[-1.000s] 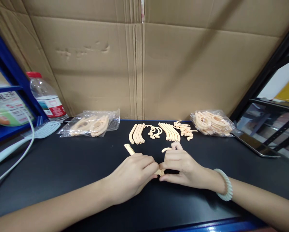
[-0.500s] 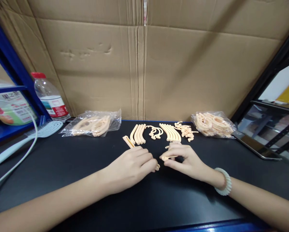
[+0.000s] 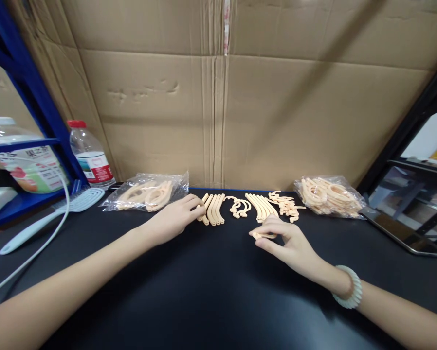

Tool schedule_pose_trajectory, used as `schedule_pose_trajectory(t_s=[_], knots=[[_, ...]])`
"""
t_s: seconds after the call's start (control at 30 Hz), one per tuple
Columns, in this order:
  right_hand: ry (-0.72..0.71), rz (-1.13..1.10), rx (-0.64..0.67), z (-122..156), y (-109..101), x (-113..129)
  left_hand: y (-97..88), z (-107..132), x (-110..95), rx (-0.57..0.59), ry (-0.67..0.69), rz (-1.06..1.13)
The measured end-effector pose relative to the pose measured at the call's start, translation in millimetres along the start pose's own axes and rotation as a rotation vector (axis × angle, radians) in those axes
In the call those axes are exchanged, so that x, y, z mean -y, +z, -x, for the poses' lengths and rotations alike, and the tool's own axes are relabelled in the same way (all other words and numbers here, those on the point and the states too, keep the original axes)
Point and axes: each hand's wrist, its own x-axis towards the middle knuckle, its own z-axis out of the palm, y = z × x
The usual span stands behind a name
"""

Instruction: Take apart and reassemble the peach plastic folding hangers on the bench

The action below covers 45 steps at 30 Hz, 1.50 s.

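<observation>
My left hand (image 3: 178,218) reaches to the left end of a row of curved peach plastic strips (image 3: 214,214) on the black table (image 3: 204,291); its fingers are curled over a strip there. My right hand (image 3: 284,243) rests on the table, pinching a small curved peach piece (image 3: 264,236) between thumb and fingers. Beyond lie small hook pieces (image 3: 240,206), a second row of curved strips (image 3: 262,206) and a loose pile of small parts (image 3: 286,204).
Two clear bags of peach parts lie at the back, one on the left (image 3: 147,193) and one on the right (image 3: 330,195). A water bottle (image 3: 89,153), a pale blue brush (image 3: 50,218), a white cable (image 3: 28,253), and a tablet (image 3: 404,233) are around. A cardboard wall (image 3: 222,107) stands behind.
My hands have parted. The left one moved away up and left with the long strip to the row of curved strips. The right one stayed and kept a small piece.
</observation>
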Motion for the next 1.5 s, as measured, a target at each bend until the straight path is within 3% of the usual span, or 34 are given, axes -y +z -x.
schedule_pose_trajectory(t_s=[0.13, 0.33, 0.47, 0.6, 0.77, 0.87, 1.03, 1.13, 1.37, 1.5], knots=[[-0.043, 0.002, -0.002, -1, 0, -3, 9.2, 2, 1, 0.049, -0.045, 0.112], [-0.096, 0.092, 0.013, -11, -9, -10, 9.8, -2, -8, -0.039, -0.158, 0.22], [-0.128, 0.201, 0.059, -28, -13, -21, 11.1, -3, -14, -0.063, -0.151, 0.278], [-0.142, 0.332, 0.071, -53, -5, -31, 13.5, -2, -17, -0.124, -0.14, 0.268], [-0.139, 0.451, 0.179, -78, 13, -41, 16.6, 1, -24, -0.191, -0.147, 0.258], [-0.11, 0.425, 0.214, -83, 17, -44, 17.7, 1, -31, -0.136, -0.142, 0.272], [-0.098, 0.417, 0.185, -74, 10, -42, 14.8, -1, -44, 0.114, -0.149, 0.285], [-0.077, 0.484, 0.194, -69, 8, -38, 11.9, -1, -48, 0.199, -0.152, 0.302], [-0.108, 0.64, 0.325, -75, 23, -38, 11.8, -1, -44, 0.214, -0.172, 0.299], [-0.112, 0.639, 0.325, -87, 33, -46, 17.6, -4, -35, 0.204, -0.201, 0.296]])
